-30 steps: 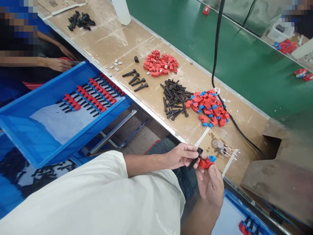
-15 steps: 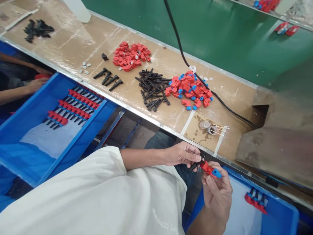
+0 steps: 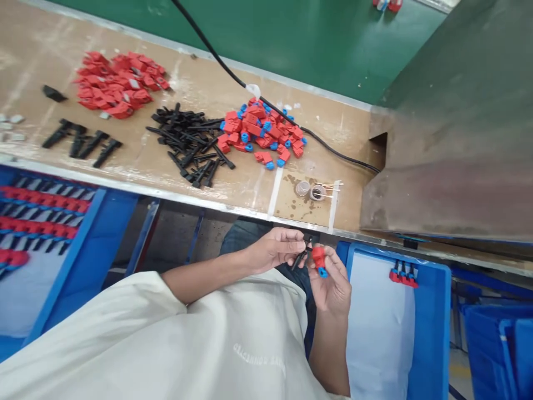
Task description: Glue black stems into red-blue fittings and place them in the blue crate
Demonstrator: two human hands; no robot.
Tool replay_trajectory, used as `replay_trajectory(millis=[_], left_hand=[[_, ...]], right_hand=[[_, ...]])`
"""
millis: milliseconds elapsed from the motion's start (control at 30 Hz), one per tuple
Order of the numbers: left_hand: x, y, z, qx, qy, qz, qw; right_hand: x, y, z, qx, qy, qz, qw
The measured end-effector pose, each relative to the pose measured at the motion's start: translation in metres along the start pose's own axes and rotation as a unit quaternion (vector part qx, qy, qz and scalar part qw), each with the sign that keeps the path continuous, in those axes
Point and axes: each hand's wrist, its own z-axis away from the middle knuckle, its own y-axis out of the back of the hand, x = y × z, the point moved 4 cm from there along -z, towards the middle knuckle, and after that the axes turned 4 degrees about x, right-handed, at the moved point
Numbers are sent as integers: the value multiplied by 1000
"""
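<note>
In front of my shirt, just below the bench edge, both my hands meet in the head view. My left hand (image 3: 278, 249) pinches black plastic sticks (image 3: 297, 261); one points down from the fingers. Between the thumb and fingers of my right hand (image 3: 333, 284) is a red-and-blue plastic piece (image 3: 318, 258), its blue end downward. The black and red parts come close together at the fingertips; whether they are joined I cannot tell. Nearest on the bench are a small open cup of dark liquid (image 3: 317, 193) with thin sticks across it and a second small round container (image 3: 302, 188).
On the bench lie a pile of red-and-blue pieces (image 3: 266, 130), a heap of black sticks (image 3: 187, 139) and a red pile (image 3: 120, 83). A black cable (image 3: 333, 150) crosses the back. Blue bins stand left (image 3: 62, 283) and right (image 3: 433, 328), holding assembled pieces.
The head view has turned rightward, so the bench things sit further left. The red-and-blue piece has turned from slanting sideways to blue end down. Both hands keep their hold.
</note>
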Motion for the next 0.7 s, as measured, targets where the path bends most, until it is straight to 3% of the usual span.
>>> replay_trajectory(millis=[233,500,700], left_hand=[[-2,9,-10,1,-1,11,1000],[4,12,-8,6,-4,-8,1000],[12,16,-6,2,-57,-53,997]], right_hand=[[-2,8,-9,8,12,25,1000],[-9,-4,-13,22,58,132,989],[-17,-18,-14,31,79,177,981]])
